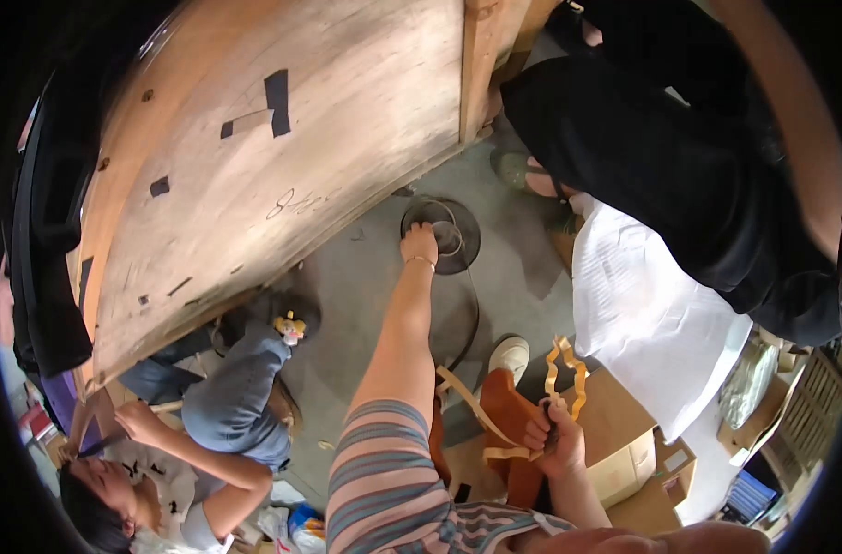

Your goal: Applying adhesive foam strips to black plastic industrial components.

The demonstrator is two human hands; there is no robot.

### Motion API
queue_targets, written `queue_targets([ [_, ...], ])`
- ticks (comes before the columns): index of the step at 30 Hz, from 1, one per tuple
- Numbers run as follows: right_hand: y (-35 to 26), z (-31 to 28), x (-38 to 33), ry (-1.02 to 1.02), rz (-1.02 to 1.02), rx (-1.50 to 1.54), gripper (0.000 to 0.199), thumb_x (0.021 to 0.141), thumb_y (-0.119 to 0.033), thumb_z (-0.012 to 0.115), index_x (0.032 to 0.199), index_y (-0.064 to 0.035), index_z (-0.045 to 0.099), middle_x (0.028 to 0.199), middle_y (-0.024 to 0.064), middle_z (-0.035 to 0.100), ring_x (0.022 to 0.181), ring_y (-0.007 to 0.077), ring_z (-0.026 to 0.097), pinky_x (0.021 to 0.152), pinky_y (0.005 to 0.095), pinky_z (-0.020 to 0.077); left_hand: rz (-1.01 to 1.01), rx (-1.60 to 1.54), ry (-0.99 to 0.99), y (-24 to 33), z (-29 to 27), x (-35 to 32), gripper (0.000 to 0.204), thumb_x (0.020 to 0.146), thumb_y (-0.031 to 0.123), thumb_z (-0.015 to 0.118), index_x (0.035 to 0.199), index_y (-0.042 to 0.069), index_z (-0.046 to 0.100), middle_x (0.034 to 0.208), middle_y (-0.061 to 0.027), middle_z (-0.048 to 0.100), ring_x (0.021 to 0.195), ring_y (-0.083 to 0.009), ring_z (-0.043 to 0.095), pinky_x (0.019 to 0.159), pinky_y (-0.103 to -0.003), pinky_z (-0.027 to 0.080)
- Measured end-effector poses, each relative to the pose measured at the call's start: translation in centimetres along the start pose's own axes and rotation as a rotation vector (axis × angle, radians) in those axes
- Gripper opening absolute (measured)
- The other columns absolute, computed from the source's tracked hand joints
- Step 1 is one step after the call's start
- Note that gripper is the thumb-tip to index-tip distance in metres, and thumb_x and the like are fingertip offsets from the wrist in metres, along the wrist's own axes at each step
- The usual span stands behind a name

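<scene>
My left hand point(419, 242) reaches far forward and down, its fingers curled over the middle of a dark round reel point(467, 242) lying on the floor. A thin dark strap point(477, 309) curves from the reel back toward my feet. Close to my body, my right hand point(559, 446) is closed around a dark-handled tool point(551, 423), whose working end I cannot make out. A crinkled yellow strip point(580, 383) rises beside that hand in a loop. A paler flat strip point(472, 403) stretches across my orange-brown trousers, close to the same hand.
A large wooden panel point(347, 111) with dark tape patches stands ahead to the left. Beside it another person point(236, 397) crouches, arms raised. Someone in black point(643, 157) is at the right, above a white sheet point(638, 295). Cardboard boxes point(615, 429) stand near my right side.
</scene>
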State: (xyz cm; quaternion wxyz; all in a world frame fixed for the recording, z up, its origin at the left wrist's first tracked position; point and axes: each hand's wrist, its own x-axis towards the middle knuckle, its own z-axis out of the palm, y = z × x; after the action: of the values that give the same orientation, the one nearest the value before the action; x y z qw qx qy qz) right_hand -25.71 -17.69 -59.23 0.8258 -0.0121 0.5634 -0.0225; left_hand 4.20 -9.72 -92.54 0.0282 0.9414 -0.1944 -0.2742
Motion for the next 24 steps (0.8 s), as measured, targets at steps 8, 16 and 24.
queue_targets([
  [8,-0.3,-0.7,0.8,-0.047,-0.064,0.013,0.015,0.081,-0.019,0.056,0.092,-0.0094,0.052,0.062,0.0002,0.035,0.053,0.0120,0.032,0.045,0.0237,0.0273,0.422,-0.544,-0.068,2.9,1.0,-3.5,0.019,0.072,0.021,0.063,0.081,0.005,0.063,0.078,-0.0180,0.062,0.075,-0.0352,0.059,0.069,-0.039,0.048],
  [16,-1.4,-0.3,1.4,-0.132,-0.031,0.042,0.014,0.083,-0.017,0.053,0.093,-0.0082,0.051,0.062,-0.0002,0.034,0.053,0.0107,0.030,0.045,0.0222,0.0264,0.492,-0.390,-0.376,7.0,-1.8,-1.9,0.052,0.067,0.019,0.066,0.112,-0.001,0.049,0.111,-0.0168,0.055,0.102,-0.0299,0.053,0.088,-0.036,0.042],
  [24,-2.2,-0.4,0.9,-0.207,-0.053,0.015,0.014,0.085,-0.019,0.050,0.091,-0.0074,0.047,0.062,0.0000,0.034,0.052,0.0103,0.030,0.045,0.0223,0.0264,-0.054,-0.003,0.201,3.8,-2.3,1.0,0.029,0.083,0.013,0.046,0.112,0.006,0.046,0.112,-0.0116,0.049,0.108,-0.0288,0.048,0.084,-0.042,0.044],
])
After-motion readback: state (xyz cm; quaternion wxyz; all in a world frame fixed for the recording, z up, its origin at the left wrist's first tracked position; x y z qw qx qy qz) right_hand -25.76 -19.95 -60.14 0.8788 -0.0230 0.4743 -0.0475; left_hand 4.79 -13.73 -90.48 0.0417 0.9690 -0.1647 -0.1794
